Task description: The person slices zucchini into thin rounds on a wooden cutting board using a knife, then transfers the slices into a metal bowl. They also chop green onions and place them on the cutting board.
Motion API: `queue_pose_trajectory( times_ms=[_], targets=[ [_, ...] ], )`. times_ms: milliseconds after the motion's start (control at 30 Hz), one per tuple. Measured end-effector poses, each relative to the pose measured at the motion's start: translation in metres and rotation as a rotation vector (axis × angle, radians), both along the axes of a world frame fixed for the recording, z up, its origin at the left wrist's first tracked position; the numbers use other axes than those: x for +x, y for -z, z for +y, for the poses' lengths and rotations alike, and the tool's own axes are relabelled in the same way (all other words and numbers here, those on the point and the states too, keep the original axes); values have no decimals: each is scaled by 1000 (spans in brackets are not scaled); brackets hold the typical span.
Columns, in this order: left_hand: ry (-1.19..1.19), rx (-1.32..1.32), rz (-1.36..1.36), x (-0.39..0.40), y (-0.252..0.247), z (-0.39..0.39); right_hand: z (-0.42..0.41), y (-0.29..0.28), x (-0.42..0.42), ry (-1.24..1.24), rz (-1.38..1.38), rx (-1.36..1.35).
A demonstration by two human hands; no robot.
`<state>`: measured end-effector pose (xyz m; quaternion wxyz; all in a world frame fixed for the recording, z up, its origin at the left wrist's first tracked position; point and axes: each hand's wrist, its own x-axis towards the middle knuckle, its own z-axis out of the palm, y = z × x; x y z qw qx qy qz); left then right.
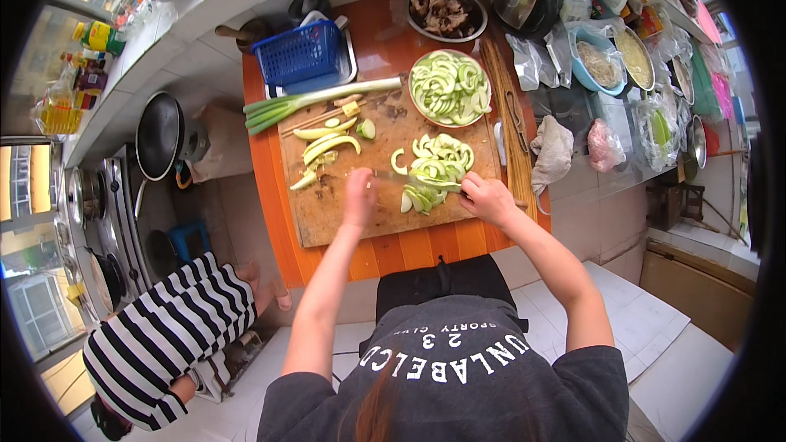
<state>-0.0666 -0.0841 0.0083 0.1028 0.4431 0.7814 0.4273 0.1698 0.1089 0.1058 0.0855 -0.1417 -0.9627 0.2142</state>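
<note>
My right hand (488,196) is closed on a kitchen knife, whose blurred blade (402,180) points left over the wooden cutting board (381,224). Beside the blade's far end is my left hand (359,196), blurred, with a small pale bit at its fingers; its grip is unclear. Pale green curved vegetable slices (442,156) lie heaped under and around the blade. More slices fill a round bowl (451,88) at the board's back right. Seedy core strips (331,144) and a cut green end piece (366,129) lie at the board's left. A leek (325,97) lies across the back.
A blue plastic basket (298,54), a metal bowl of meat (447,12) and an electric kettle (527,0) stand behind. Chopsticks (519,147) and a grey cloth (551,150) lie right. Another person in a striped top (172,337) is at the lower left, near the stove.
</note>
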Motion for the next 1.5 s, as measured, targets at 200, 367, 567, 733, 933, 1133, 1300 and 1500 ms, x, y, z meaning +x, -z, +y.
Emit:
queue_pose_trajectory(
  times_ms=[200,367,567,733,933,1133,1300,1500],
  targets=[
    [469,97,11,-10,-106,69,31,8,5,-328,126,322],
    [798,-12,-69,49,-82,101,32,4,-4,-372,259,457],
    [585,-90,148,12,-18,110,35,-4,18,-404,281,456],
    [788,17,33,54,-74,133,29,-6,12,-428,302,483],
    [719,-187,197,11,-29,133,24,-3,29,-335,293,329],
    [186,-150,137,-3,-55,101,-2,24,88,482,299,-467],
    [446,-47,-16,137,-44,103,14,38,97,1075,546,-1461],
    [237,-373,110,242,-3,138,50,37,141,1014,365,-1511]
  ],
)
